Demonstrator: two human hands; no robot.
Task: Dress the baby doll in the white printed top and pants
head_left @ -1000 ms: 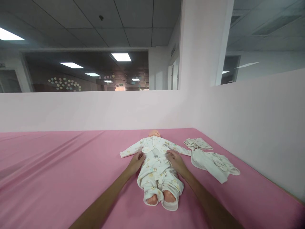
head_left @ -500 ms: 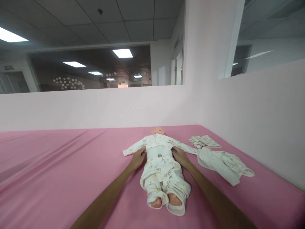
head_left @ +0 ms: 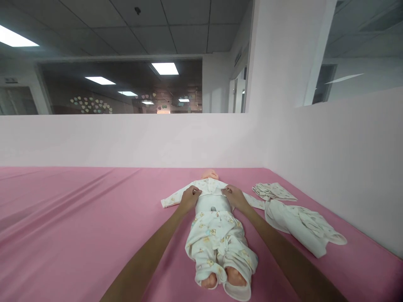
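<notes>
A baby doll (head_left: 210,174) lies on its back on a pink sheet, head away from me, arms spread. It wears a white printed top (head_left: 209,184), rucked up above its waist, and matching pants (head_left: 211,239) with the feet showing at the cuffs. White material (head_left: 213,203) with a small grey mark shows at the belly. My left hand (head_left: 190,197) is closed, fingers pinched at the top's lower left edge. At the opposite edge my right hand (head_left: 234,196) is pinched on the top as well. The fingertips are small and partly hidden.
Right of the doll lie a folded printed cloth (head_left: 273,191) and a crumpled white garment (head_left: 302,224). The pink sheet (head_left: 78,235) has creases on the left. White walls (head_left: 126,140) with windows stand behind and to the right.
Both my hands have moved up from the doll's sides to the lower edge of its top and drawn closer together. The view has shifted slightly.
</notes>
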